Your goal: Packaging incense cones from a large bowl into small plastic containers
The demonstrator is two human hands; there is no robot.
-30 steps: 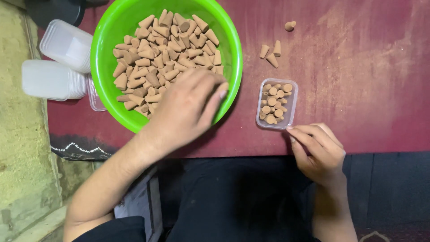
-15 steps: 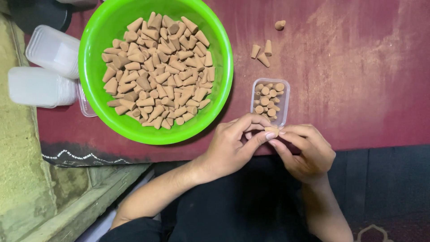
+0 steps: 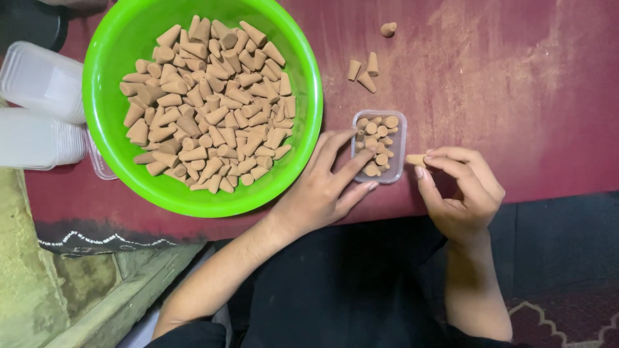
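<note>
Packing cones into a small clear box on the red counter (image 3: 516,96).
The right hand (image 3: 464,193) pinches one cone (image 3: 416,160) in narrow fingers, just beside the box (image 3: 379,146); the left hand (image 3: 322,187) holds nothing, its spread fingers resting on the box's near corner. The box looks nearly full, so a pushed-in cone may tip its neighbours or spill over the rim. The green bowl (image 3: 116,45) stands close by, and a nudge could shift it.

The left hand (image 3: 322,190) is held flat with fingers spread and extended forward. The right hand (image 3: 461,193) is curled, thumb and forefinger pinched together; both forearms are bare.
</note>
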